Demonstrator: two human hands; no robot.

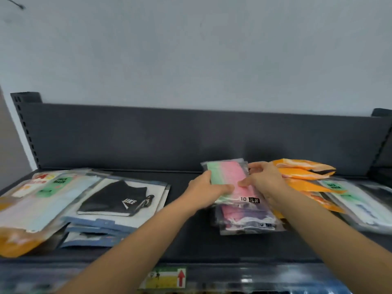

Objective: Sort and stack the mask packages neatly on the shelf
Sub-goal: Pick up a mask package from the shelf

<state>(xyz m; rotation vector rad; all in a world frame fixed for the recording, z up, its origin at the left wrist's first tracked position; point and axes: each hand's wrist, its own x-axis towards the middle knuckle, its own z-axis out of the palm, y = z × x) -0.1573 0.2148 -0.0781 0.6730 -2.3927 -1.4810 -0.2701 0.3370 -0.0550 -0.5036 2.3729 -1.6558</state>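
Gripping the pack [227, 176] by both sides, thumbs on top, the left hand [209, 187] and right hand [264, 180] hold it on the pink pile [244, 218] on the shelf [191, 240], where I think its edges should be squared with that pile before release.

Reaching forward with both bare forearms, converging right of centre. Gripping the pink-and-green mask package [225, 176] at its left edge with the left hand [209, 188], thumb laid across the top. Holding its right side with the right hand [265, 179], fingers curled over the far edge, thumb on top.
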